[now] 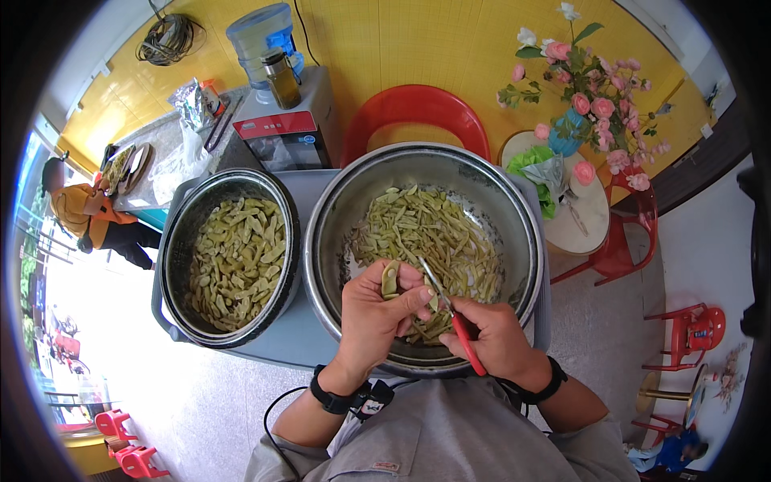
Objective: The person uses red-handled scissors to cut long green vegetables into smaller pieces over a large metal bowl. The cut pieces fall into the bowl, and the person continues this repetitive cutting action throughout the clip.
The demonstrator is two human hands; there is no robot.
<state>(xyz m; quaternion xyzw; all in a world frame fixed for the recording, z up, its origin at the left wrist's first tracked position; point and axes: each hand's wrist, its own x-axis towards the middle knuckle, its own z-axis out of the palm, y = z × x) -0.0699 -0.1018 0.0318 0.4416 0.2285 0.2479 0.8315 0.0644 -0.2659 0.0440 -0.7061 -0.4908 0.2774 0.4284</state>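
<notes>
My left hand [382, 304] holds flat green bean pods [390, 279] over the front of a large metal basin [322, 199]. In my right hand [497, 337] is a pair of scissors with red handles [467, 343]; the blades point up and left, beside a pod at my left fingertips. Whether the blades touch that pod is unclear. Many slim green and brownish pods [421, 223] lie in the large basin. Left of it, a smaller dark-rimmed metal pot [171, 241] contains plumper green pods [241, 259]. Both vessels stand on a grey cart top [271, 355].
Behind the basin is a red plastic chair [415, 96], with a water dispenser [289, 132] to its left. A small round table [578, 226] with artificial flowers [602, 108] stands at right. A person in orange [78, 208] is at the counter, far left.
</notes>
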